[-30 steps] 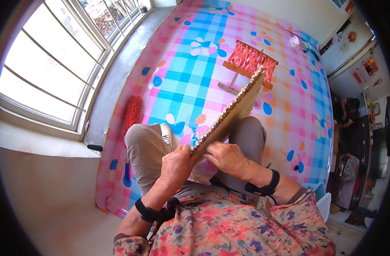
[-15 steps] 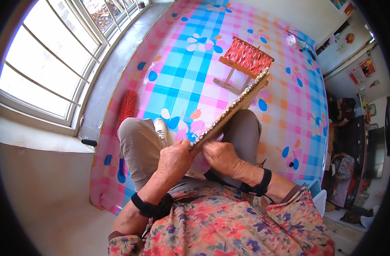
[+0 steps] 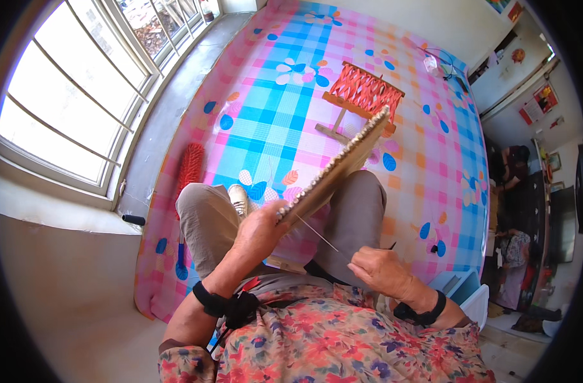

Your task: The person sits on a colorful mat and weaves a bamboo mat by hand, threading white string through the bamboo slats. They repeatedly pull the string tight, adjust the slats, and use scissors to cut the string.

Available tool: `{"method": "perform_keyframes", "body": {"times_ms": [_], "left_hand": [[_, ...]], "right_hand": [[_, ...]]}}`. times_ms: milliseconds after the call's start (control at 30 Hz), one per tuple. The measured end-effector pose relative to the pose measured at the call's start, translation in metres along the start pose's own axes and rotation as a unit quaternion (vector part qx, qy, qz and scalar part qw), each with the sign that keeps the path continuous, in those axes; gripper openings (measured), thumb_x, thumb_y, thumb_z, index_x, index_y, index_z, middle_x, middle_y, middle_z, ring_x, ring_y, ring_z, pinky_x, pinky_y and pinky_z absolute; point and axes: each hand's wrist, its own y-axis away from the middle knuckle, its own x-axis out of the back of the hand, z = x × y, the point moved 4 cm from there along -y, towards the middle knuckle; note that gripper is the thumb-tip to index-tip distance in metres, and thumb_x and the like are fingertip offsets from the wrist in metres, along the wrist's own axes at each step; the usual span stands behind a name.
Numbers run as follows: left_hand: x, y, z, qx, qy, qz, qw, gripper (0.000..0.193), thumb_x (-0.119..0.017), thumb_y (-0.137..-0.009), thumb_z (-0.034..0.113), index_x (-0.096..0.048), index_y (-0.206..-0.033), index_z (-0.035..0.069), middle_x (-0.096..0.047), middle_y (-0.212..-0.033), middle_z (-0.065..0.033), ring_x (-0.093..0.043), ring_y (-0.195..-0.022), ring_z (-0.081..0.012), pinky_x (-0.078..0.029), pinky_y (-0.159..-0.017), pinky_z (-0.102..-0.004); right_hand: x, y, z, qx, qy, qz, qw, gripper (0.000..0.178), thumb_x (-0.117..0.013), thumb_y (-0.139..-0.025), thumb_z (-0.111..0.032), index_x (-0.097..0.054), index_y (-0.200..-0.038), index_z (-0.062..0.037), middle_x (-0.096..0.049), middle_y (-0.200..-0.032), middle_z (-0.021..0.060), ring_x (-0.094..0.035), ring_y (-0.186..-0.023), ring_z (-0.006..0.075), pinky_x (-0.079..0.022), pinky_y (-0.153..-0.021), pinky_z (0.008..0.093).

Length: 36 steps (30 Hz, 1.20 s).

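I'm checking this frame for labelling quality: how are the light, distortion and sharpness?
Head view: the window is blown out white; the checked mat is evenly daylit; fisheye bends its edges near the rim; the left hand, right hand and wooden board look sharp.

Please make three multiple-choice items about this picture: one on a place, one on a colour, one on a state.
1. Where does the red brush lie?
A. on the mat's left edge, near the window
B. on the person's lap
C. on top of the small loom

2. What colour are the strands on the small wooden loom on the floor?
A. green
B. orange-red
C. black

3. What is the left hand doing?
A. resting flat on the floor
B. gripping the wooden frame
C. hanging empty

Answers: 1 A, it lies beside the window sill; 2 B, orange-red strands cross it; 3 B, its fingers wrap the frame's near end.
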Motion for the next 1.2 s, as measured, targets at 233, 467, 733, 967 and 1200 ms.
{"method": "perform_keyframes", "body": {"times_ms": [233,467,733,967,1200], "left_hand": [[0.005,-0.010,0.007,0.007,-0.048,-0.030,0.998,0.041,-0.063,-0.083,0.018,-0.061,-0.123,0.010,-0.068,-0.090,-0.0228,-0.066,-0.089,-0.0399,-0.051,-0.077,-0.0451],[0.017,-0.024,-0.004,-0.005,-0.011,-0.022,1.000,0.038,-0.065,-0.082,0.020,-0.063,-0.119,0.011,-0.067,-0.085,-0.0221,-0.066,-0.084,-0.0400,-0.051,-0.074,-0.0456],[0.024,-0.031,-0.009,0.026,-0.037,-0.038,0.998,0.036,-0.070,-0.084,0.025,-0.064,-0.112,0.004,-0.067,-0.082,-0.0205,-0.068,-0.078,-0.0322,-0.051,-0.071,-0.0407],[0.023,-0.039,-0.017,0.013,-0.063,-0.027,0.998,0.036,-0.070,-0.084,0.027,-0.064,-0.110,0.003,-0.066,-0.082,-0.0217,-0.067,-0.077,-0.0347,-0.050,-0.070,-0.0419],[0.025,-0.048,-0.019,-0.006,-0.085,-0.012,0.996,0.031,-0.071,-0.086,0.025,-0.063,-0.105,0.002,-0.066,-0.077,-0.0188,-0.066,-0.069,-0.0269,-0.050,-0.066,-0.0388]], "right_hand": [[0.008,0.001,0.020,-0.083,0.092,0.089,0.988,0.013,-0.065,-0.087,-0.014,-0.056,-0.082,-0.0060,-0.055,-0.080,0.0109,-0.061,-0.076,0.0292,-0.050,-0.064,0.0406],[0.037,-0.023,0.043,-0.110,-0.112,0.233,0.960,0.012,-0.068,-0.085,-0.006,-0.061,-0.093,-0.0019,-0.061,-0.080,0.0104,-0.065,-0.075,0.0255,-0.050,-0.065,0.0341],[0.009,-0.109,0.034,0.010,-0.611,0.318,0.724,0.010,-0.061,-0.097,-0.014,-0.059,-0.097,-0.0036,-0.067,-0.082,0.0056,-0.068,-0.087,0.0146,-0.053,-0.078,0.0266],[-0.036,-0.156,0.022,0.039,-0.854,0.161,0.493,0.022,-0.054,-0.101,-0.032,-0.059,-0.103,-0.0102,-0.060,-0.074,0.0029,-0.059,-0.062,0.0154,-0.054,-0.063,0.0368],[-0.062,-0.149,0.016,-0.056,-0.870,0.074,0.485,0.026,-0.056,-0.100,-0.032,-0.061,-0.104,-0.0075,-0.039,-0.061,-0.0042,-0.031,-0.045,0.0042,-0.025,-0.040,0.0202]]}}
